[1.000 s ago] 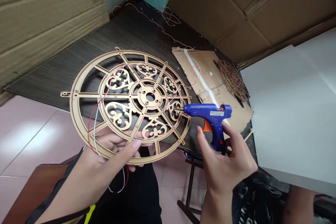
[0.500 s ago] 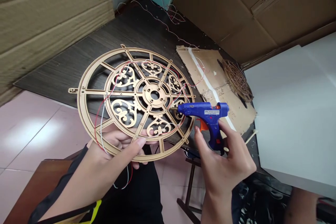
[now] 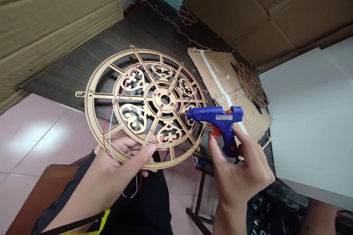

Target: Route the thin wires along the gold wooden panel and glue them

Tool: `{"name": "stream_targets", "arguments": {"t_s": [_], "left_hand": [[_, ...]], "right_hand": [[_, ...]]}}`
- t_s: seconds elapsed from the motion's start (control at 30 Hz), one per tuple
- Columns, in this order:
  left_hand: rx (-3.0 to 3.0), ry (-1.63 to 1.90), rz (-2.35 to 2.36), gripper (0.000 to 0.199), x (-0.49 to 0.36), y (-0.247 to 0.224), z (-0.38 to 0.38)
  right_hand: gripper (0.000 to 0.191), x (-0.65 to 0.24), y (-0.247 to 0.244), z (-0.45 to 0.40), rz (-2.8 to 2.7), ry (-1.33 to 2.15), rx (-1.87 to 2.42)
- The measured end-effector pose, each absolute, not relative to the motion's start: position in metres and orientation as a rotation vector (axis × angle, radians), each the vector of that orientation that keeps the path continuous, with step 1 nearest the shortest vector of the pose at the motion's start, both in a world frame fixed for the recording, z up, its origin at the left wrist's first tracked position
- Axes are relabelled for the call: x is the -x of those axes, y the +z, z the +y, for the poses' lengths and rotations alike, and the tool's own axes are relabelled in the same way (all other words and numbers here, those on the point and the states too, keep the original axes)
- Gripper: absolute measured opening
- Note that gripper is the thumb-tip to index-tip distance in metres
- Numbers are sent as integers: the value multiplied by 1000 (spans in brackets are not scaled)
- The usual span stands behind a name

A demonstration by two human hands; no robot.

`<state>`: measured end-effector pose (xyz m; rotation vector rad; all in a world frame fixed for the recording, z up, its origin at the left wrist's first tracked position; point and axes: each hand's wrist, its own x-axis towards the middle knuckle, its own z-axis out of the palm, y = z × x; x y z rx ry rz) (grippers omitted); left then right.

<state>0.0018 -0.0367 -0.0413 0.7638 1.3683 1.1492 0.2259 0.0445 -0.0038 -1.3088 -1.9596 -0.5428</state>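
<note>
A round, gold-coloured openwork frame (image 3: 162, 99) with scroll ornaments is held up in front of me, tilted. My left hand (image 3: 129, 154) grips its lower rim, thumb on top and fingers beneath. Red and white wires (image 3: 110, 117) run along the inner ring and hang below my wrist. My right hand (image 3: 237, 165) holds a blue glue gun (image 3: 220, 115) with an orange trigger, its thumb near the trigger. The gun's nozzle points left and lies over the frame's lower right spoke area; whether it touches cannot be made out.
Behind the frame is a dark wood-grain table (image 3: 68, 55). A cardboard sheet (image 3: 220, 77) with a white strip bears a smaller brown round frame (image 3: 252, 84). Thin wire (image 3: 176, 25) trails at the back. A white board (image 3: 311, 117) stands right; a stool (image 3: 201, 191) is below.
The whole view has shifted slightly, so the frame, both hands and the glue gun appear a little further right. Both grips look the same.
</note>
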Motion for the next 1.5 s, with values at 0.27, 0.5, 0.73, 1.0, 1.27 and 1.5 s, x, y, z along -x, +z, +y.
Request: {"name": "stream_targets", "arguments": {"t_s": [0.27,0.5,0.73,1.0,1.27,1.5], "left_hand": [[-794,1165,1408,27,-2,-36,-34],[-853,1188,1425,27,-2,-32,-31],[-838,1135,1454,32,-1,-34,-33],[-843,1077,1491,37,1,-39,-36],[-821,1080,1411,32,2,-36,-33],[-982,1114,1522,36,1,-38,-35]], "right_hand": [[30,-226,-1,46,-1988,-614,1272],[29,-225,-2,48,-1982,-600,1235],[33,-227,-3,48,-1984,-602,1228],[31,-228,-1,49,-1995,-609,1223],[33,-227,5,52,-2021,-631,1177],[32,-226,6,52,-1989,-641,1196]]}}
